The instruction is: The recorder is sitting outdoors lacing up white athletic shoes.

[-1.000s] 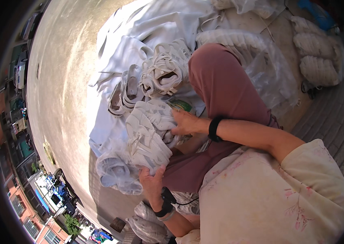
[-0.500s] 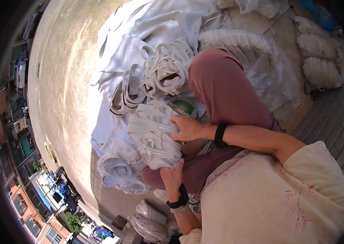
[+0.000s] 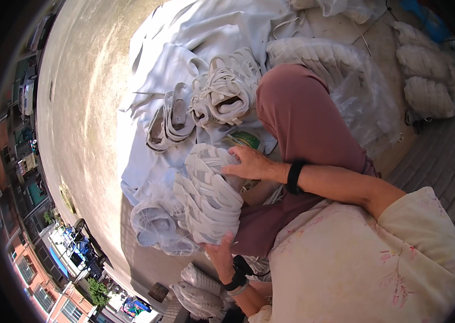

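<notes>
Firstly, hands, a pair: right hand [image 3: 250, 163], forearm reaching across from the right, fingers bent over the far end of the stack; left hand [image 3: 220, 255] at the near end, thumb up along the edge, other fingers partly hidden. Both hands grip one item between them.

Item: stack of shoe uppers [image 3: 211, 196], white with grey panels, layers overlapping in a fan; held before the bent leg [image 3: 308, 118], between the bagged pieces [image 3: 157, 226] and a green-and-yellow object [image 3: 244, 140].

Change: a second ago mesh and strap faces showed; now layered edges face up, and the stack sits nearer the body.
</notes>
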The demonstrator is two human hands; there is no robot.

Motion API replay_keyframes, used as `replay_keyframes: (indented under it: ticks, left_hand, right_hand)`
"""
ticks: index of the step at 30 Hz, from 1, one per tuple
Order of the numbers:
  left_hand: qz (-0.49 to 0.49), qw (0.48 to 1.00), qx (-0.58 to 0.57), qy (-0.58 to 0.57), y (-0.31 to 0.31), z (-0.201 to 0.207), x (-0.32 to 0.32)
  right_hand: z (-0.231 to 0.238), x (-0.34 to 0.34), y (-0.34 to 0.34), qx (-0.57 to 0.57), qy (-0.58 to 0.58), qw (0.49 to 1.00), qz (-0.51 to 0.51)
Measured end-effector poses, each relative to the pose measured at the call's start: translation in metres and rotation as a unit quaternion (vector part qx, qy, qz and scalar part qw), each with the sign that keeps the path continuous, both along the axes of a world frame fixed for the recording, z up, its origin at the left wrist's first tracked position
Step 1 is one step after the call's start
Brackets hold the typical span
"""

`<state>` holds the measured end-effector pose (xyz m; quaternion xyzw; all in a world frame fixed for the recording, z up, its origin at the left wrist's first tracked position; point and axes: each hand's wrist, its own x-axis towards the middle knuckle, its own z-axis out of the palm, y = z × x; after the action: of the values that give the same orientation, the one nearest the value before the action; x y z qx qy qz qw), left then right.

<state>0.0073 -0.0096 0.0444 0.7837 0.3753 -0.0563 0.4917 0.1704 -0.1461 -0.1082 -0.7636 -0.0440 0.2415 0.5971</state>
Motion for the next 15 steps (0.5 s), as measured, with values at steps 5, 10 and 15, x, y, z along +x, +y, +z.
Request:
replay_keyframes:
  ticks: [5,10,15]
  left_hand:
    - [0.146,0.985,-0.088,-0.009,0.003,0.009,-0.042]
    - [0.197,0.972,-0.024,-0.127,0.006,0.023,-0.081]
    - [0.156,0.972,0.107,-0.141,-0.002,0.027,-0.086]
  right_hand:
    - [0.021,0.009,-0.01,0.08,0.159,0.976,0.122]
    - [0.032,0.015,-0.016,0.197,0.177,0.941,0.211]
    - [0.035,0.015,-0.021,0.253,0.232,0.915,0.21]
